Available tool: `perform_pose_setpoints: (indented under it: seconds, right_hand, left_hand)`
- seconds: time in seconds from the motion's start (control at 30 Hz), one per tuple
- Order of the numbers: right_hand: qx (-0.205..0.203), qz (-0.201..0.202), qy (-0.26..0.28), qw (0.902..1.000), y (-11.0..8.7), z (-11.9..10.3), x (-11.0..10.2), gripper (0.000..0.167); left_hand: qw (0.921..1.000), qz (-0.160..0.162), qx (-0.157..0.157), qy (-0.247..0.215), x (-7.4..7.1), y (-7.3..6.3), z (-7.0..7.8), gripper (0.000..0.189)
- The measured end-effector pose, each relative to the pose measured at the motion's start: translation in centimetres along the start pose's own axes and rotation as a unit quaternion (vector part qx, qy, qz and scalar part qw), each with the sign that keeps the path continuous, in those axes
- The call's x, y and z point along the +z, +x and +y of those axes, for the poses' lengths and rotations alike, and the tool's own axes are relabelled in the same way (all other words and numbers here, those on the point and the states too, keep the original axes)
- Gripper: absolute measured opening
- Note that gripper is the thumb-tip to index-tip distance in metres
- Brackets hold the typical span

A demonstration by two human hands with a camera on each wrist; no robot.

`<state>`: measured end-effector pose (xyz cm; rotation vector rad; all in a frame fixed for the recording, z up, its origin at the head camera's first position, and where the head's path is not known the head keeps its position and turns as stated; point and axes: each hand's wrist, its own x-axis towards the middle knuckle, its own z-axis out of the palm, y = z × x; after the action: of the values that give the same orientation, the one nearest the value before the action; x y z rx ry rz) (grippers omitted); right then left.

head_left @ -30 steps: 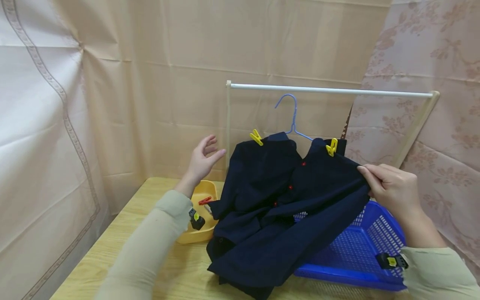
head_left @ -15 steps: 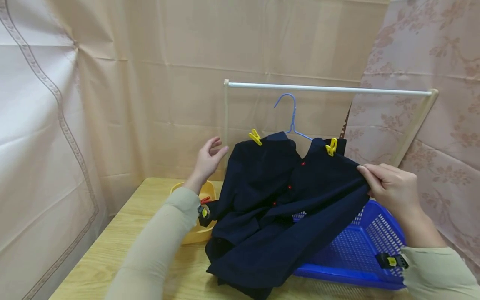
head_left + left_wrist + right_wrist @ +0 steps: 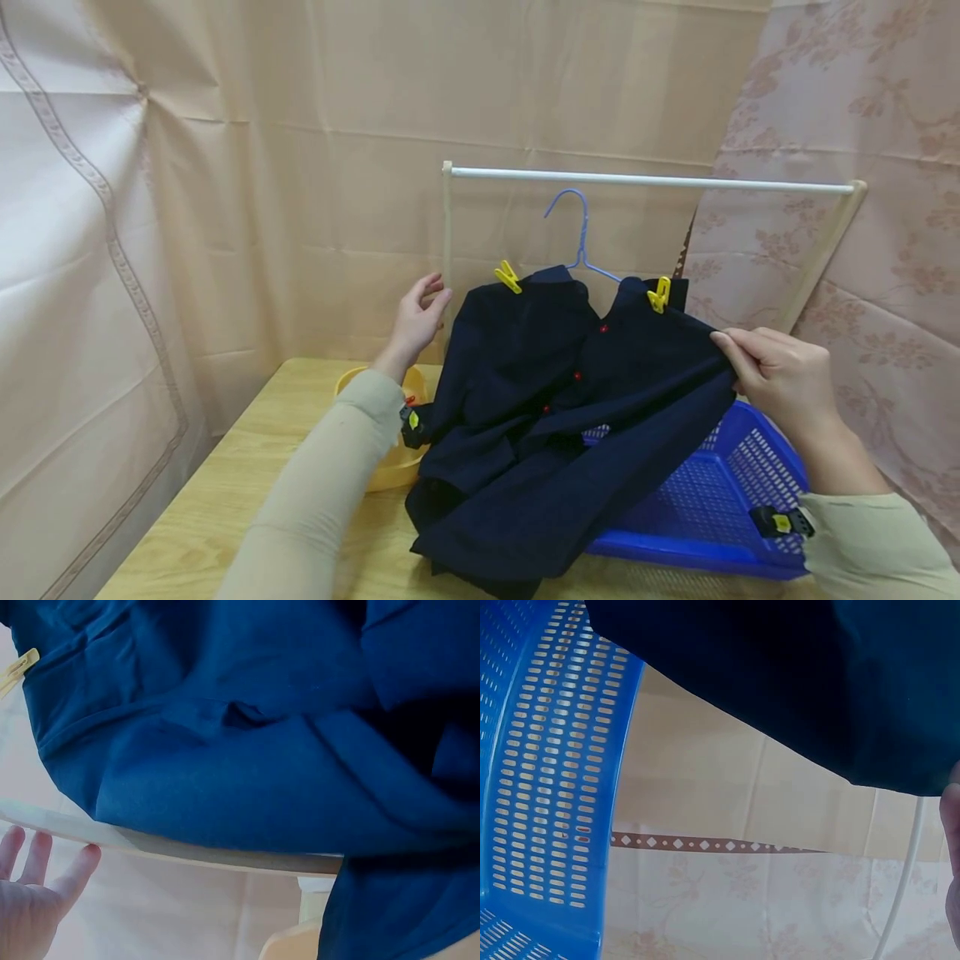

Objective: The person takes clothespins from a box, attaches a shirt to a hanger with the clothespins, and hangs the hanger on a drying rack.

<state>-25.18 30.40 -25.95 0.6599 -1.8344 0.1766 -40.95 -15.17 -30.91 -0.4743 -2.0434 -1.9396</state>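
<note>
A dark navy shirt point(image 3: 517, 350) with red buttons hangs over a blue wire hanger point(image 3: 582, 237); the hook stands out above the collar. On its shoulders sit two yellow clothespins, a left clothespin point(image 3: 508, 277) and a right clothespin point(image 3: 660, 295). My right hand point(image 3: 787, 375) pinches the sleeve at the right between thumb and fingers, drawing it sideways. Left of the shirt, my left hand point(image 3: 417, 321) is held up with loosely bent fingers and nothing in them. In the left wrist view, those fingers point(image 3: 79, 874) are close by the rack's pale post point(image 3: 187, 853).
A white rail point(image 3: 645, 179) on pale posts spans behind the shirt, above the hook. The blue perforated basket point(image 3: 697, 546) stands at the lower right, partly under the shirt. Behind my left wrist, a yellow tray point(image 3: 393, 479) holds a red clip, on the wooden table point(image 3: 255, 442).
My left forearm has shifted a little right, closer to the shirt, and its fingers have drawn slightly together. The right hand keeps its pinch on the sleeve. The head view has turned slightly.
</note>
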Motion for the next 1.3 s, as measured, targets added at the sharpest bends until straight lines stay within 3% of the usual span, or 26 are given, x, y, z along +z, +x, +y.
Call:
perform_pose_setpoints:
  seconds: [0.57, 1.03, 1.3]
  right_hand:
    - [-0.020, 0.018, -0.049, 0.9985, 2.2, -1.1, -0.5, 0.060]
    - [-0.006, 0.053, -0.085, 0.9949, 4.8, -1.7, -0.9, 0.039]
    - [0.000, 0.116, -0.085, 0.9896, 6.3, -3.1, 0.2, 0.024]
  left_hand:
    - [0.9993, 0.024, -0.024, 0.018, 0.3, 0.3, 0.5, 0.042]
    - [0.9986, 0.017, -0.050, 0.009, 0.4, 0.2, 0.9, 0.043]
    - [0.9983, 0.012, -0.057, 0.010, 0.5, 0.3, 0.9, 0.042]
